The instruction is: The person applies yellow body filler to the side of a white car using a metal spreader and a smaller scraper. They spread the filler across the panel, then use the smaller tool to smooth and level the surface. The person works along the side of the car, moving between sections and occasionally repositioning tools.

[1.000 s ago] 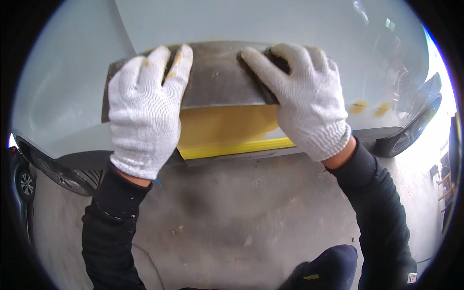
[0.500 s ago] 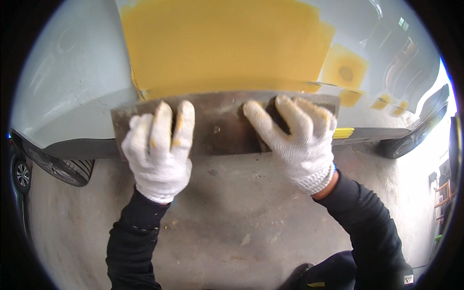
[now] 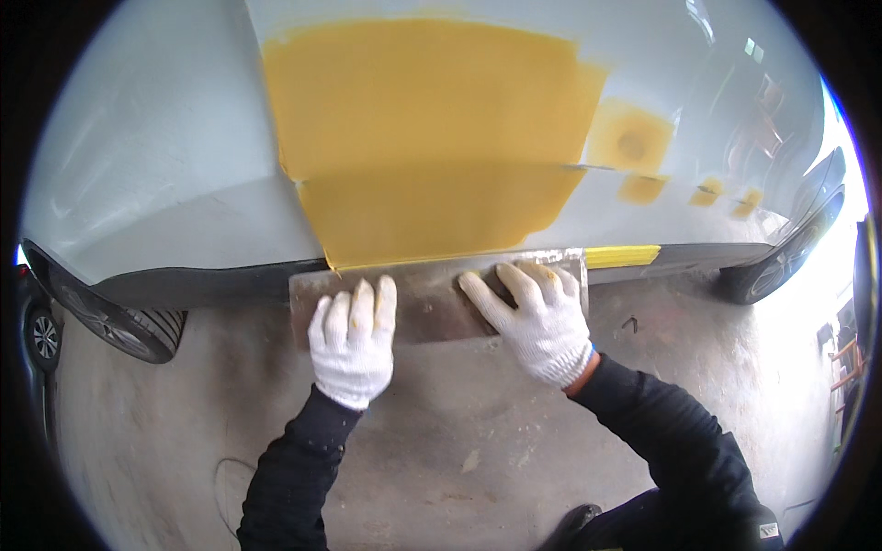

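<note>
Both hands wear white knit gloves with yellow smears. My left hand (image 3: 354, 340) grips the left part of a wide, flat metal blade (image 3: 429, 294), fingers over its face. My right hand (image 3: 528, 321) grips its right part, thumb angled inward. The blade's top edge lies along the lower edge of a large smooth yellow coat (image 3: 427, 115) on the white car body (image 3: 156, 165). Smaller yellow patches (image 3: 630, 138) sit to the right of the coat. A strip of yellow tape (image 3: 620, 255) shows on the dark lower trim, right of the blade.
The car's wheels stand at left (image 3: 129, 326) and right (image 3: 772, 266). Another dark car (image 3: 46, 340) is at the far left edge. Below is a stained concrete floor (image 3: 459, 450), with a thin cable (image 3: 234, 464) at lower left. Wooden items (image 3: 845, 367) stand at the far right.
Both hands have moved the blade down from over the body panel to its lower edge, uncovering the yellow coat, which now shows in full.
</note>
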Motion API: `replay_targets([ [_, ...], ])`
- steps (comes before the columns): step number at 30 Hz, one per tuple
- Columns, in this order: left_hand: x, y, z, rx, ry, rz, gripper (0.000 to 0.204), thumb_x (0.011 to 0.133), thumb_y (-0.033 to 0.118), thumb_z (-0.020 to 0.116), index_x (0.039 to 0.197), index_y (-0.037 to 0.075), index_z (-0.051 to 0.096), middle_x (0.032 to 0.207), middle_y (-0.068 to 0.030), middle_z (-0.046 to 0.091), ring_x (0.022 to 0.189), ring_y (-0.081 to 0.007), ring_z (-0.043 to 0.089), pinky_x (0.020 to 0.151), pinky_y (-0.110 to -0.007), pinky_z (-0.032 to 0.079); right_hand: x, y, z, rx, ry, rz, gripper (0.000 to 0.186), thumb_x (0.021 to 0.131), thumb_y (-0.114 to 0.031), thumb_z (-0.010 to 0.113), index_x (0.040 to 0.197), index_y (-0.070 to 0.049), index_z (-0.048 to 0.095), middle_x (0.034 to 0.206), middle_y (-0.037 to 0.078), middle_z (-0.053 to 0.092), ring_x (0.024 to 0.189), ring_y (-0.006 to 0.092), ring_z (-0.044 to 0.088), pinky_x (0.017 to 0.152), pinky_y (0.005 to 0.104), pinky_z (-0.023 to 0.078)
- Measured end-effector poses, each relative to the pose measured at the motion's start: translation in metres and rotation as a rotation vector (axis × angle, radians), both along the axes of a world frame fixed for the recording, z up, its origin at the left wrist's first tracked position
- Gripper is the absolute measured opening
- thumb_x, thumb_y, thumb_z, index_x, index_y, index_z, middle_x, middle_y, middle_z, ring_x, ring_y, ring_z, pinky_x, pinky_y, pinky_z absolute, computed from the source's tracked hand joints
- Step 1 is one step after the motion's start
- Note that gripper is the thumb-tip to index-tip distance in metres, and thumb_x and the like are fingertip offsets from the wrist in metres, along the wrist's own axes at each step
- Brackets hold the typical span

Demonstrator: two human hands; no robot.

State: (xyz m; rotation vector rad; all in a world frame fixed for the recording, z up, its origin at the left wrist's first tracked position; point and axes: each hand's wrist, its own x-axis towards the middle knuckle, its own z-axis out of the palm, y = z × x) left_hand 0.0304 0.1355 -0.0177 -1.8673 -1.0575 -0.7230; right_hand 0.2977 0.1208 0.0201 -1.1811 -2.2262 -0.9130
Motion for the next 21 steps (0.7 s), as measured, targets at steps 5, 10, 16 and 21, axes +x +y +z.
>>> replay_targets([
  [5,0.008,-0.035,0.062,0.042,-0.003,-0.027,0.072,0.067,0.008,0.066,0.139,0.006,0.064,0.134,-0.0127,0.058,0.12,-0.0329,0.053,0.106,-0.049,0.044,0.009,-0.033,0.05,0.078,-0.004,0.007,0.062,0.081,-0.023,0.068,0.142,-0.027,0.063,0.121,0.009,0.056,0.111,0.0275,0.058,0.093,0.045,0.045],
  [10,0.005,-0.03,0.16,0.133,0.035,-0.063,0.082,0.062,-0.003,0.067,0.143,0.007,0.061,0.136,-0.0135,0.057,0.123,-0.0353,0.053,0.106,-0.05,0.044,0.008,-0.029,0.137,0.165,0.042,-0.007,0.062,0.08,-0.018,0.069,0.141,-0.028,0.063,0.122,0.008,0.054,0.109,0.0304,0.056,0.092,0.0504,0.045],
  [16,0.019,-0.005,0.22,0.18,0.072,-0.053,0.074,0.065,-0.007,0.065,0.137,0.008,0.067,0.126,-0.012,0.064,0.118,-0.0332,0.059,0.103,-0.047,0.048,0.013,0.001,0.173,0.28,0.07,-0.031,0.06,0.083,-0.013,0.068,0.141,-0.027,0.061,0.119,0.006,0.056,0.107,0.0283,0.056,0.094,0.0499,0.048],
  [21,0.03,0.01,0.227,0.151,0.038,-0.073,0.074,0.064,-0.008,0.065,0.135,0.009,0.068,0.125,-0.0103,0.065,0.114,-0.0326,0.059,0.102,-0.045,0.049,0.013,0.011,0.183,0.319,0.025,-0.061,0.056,0.084,-0.014,0.068,0.14,-0.022,0.062,0.116,0.007,0.057,0.105,0.0284,0.056,0.092,0.046,0.05],
])
